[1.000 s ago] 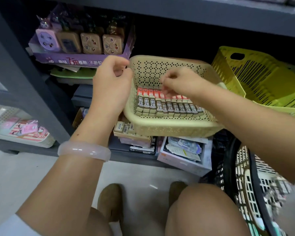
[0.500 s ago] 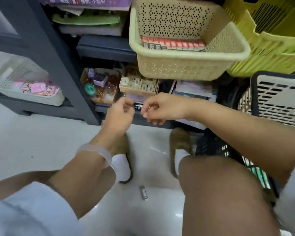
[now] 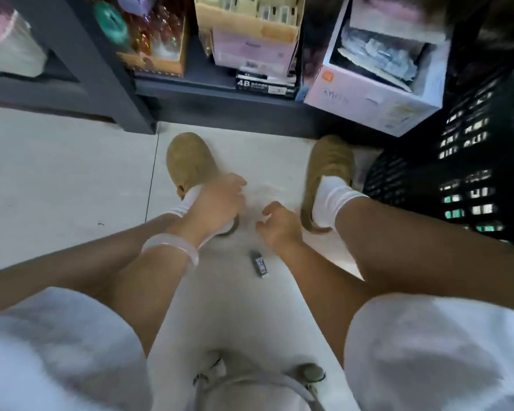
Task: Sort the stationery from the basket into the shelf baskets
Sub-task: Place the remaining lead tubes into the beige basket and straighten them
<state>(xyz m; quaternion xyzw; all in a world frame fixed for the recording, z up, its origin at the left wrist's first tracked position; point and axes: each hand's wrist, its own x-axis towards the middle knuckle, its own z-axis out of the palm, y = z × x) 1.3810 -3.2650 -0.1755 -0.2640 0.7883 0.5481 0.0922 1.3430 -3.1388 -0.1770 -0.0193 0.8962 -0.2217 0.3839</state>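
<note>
A small dark stationery case (image 3: pixel 259 264) with a white label lies on the pale floor between my knees. My right hand (image 3: pixel 276 222) hovers just above and beyond it, fingers loosely curled, holding nothing. My left hand (image 3: pixel 220 200), with a pale bangle on the wrist, hangs lower left over my left shoe, fingers relaxed and empty. The black source basket (image 3: pixel 457 185) stands on the floor at the right. The beige shelf basket is out of view.
The dark bottom shelf (image 3: pixel 220 87) carries a 4B pencil box (image 3: pixel 264 83), a pink carton (image 3: pixel 250 50) and a white open box (image 3: pixel 377 84). A dark shelf post (image 3: pixel 101 75) stands at the left. My tan shoes (image 3: pixel 187 164) rest on the floor.
My view dropped from the beige shelf basket down to the floor. Both hands came down from the basket to just above the floor, near the case lying there.
</note>
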